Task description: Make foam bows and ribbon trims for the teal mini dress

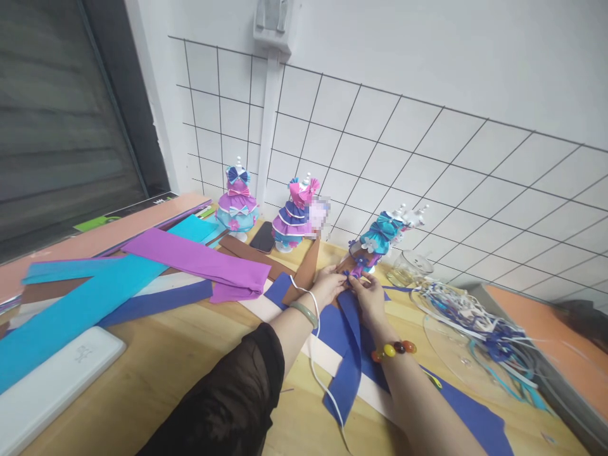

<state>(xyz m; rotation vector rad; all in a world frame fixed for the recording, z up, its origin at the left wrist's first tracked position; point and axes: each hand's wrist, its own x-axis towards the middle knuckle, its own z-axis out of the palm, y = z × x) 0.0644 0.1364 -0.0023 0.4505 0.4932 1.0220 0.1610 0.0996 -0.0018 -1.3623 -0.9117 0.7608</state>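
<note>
Strip of dark-blue material (352,339), one: the piece in hand, at the centre of the clock used here (twelve toward the top of the view), its upper end at the fingertips and its loose tail hanging toward six.

Left hand (329,285), one: fingers closed in a pinch on the strip's upper end, from the nine o'clock side. Jade-coloured bangle (305,314) at the wrist.

Right hand (370,297), one: thumb and fingers closed on the same end, from three. Beaded bracelet (394,349) at the wrist. Fold detail between the fingertips: too small to tell.

Step, as judged: folding or gathering the strip's end. Handling notes: make each fold small and even; let one hand pin finished folds while the other forms the next; leave the tail slack and untwisted, since a turn in it could skew the gather.

White cord (317,354), one: trails across the left forearm and down past seven; best moved aside, as it could snag.

Blue sheet (330,326), one: beneath the strip, similar in colour, so easily picked up by mistake.

Dressed miniature mannequin (377,234), one: close by at one o'clock; elbow room toward twelve is tight.

Glass jar (411,269), one: between two and three.

Tangled offcuts (475,316), one heap: three.

Purple strip (199,259), one: nine.
</note>
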